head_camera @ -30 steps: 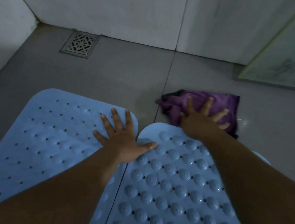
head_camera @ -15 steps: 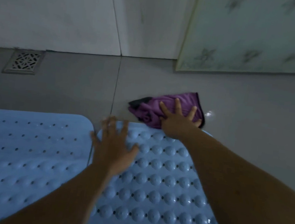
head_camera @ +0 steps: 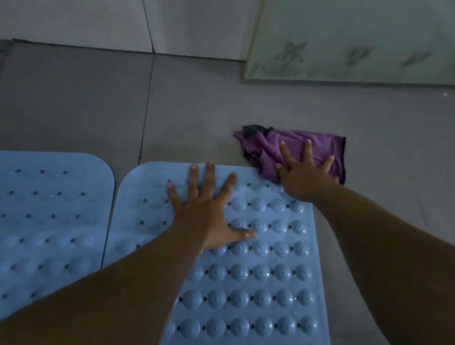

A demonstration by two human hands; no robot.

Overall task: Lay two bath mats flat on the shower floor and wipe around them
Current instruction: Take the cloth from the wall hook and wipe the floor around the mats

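mats (head_camera: 250,288): blue, dotted bumps; cloth (head_camera: 294,147): purple; floor (head_camera: 199,106): grey

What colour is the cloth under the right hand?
Purple with a dark edge; the crumpled cloth shows best in the head view.

Bare floor (head_camera: 393,151) lies open beyond the cloth (head_camera: 294,148); glass panel (head_camera: 377,39) blocks farther.

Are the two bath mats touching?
Apart. The head view shows a strip of grey floor between the left bath mat and right bath mat all along their facing edges.
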